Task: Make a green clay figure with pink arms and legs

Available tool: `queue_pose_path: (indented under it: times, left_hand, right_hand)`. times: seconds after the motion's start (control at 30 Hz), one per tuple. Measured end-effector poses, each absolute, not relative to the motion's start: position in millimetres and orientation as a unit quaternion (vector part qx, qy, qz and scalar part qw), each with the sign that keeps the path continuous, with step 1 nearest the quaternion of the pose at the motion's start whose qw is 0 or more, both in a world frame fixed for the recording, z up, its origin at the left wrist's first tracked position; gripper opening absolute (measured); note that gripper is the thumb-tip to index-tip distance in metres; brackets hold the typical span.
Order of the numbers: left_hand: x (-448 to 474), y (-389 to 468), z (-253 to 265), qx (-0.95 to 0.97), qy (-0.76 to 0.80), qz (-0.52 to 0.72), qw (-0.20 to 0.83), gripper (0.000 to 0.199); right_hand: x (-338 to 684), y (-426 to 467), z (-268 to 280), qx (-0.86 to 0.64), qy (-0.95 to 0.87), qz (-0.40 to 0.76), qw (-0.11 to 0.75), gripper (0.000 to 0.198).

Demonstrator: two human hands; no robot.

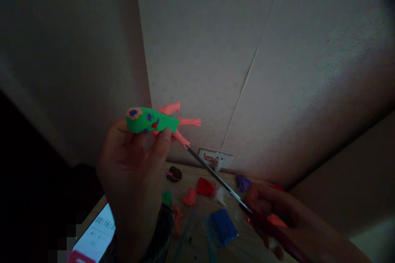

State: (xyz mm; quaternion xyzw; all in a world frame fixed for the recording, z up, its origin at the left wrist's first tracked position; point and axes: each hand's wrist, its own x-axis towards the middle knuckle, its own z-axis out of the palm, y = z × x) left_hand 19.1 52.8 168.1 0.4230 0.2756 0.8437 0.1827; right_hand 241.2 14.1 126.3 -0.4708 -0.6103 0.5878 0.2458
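Observation:
My left hand (135,164) is closed around a clay figure (154,121), thumb pressed on its lower side. The figure has a green body with purple, red and peach patches. Its pink limbs point right, two of them ending in small split fingers. My right hand (284,213) grips what look like scissors (212,172), with a dark red handle and long, narrow metal blades. The blade tip touches or lies just behind the split end of the figure's lowest limb. Part of the handle is hidden by my fingers.
Below, a wooden table (200,230) bears red clay (206,187), a blue packet (224,226), a purple packet (242,183) and a dark brown lump (175,174). A lit phone (95,234) shows a timer at lower left. Behind is a wall with a socket (216,158).

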Motion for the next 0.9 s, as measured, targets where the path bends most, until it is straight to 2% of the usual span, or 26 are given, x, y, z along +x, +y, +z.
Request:
queue_pose_path:
  times: [0.2, 0.33, 0.53, 0.9]
  left_hand:
    - [19, 53, 168, 0.428, 0.284, 0.838, 0.186, 0.022]
    - [20, 53, 168, 0.404, 0.279, 0.852, 0.185, 0.025]
    - [20, 54, 169, 0.396, 0.273, 0.861, 0.166, 0.025]
    - [24, 53, 172, 0.375, 0.293, 0.864, 0.163, 0.027]
  right_hand:
    - [243, 16, 125, -0.468, -0.605, 0.599, 0.236, 0.051]
    - [244, 17, 127, -0.421, -0.668, 0.553, 0.264, 0.049]
    - [235, 16, 134, -0.427, -0.705, 0.493, 0.28, 0.045]
    - [238, 18, 129, -0.446, -0.671, 0.531, 0.262, 0.048]
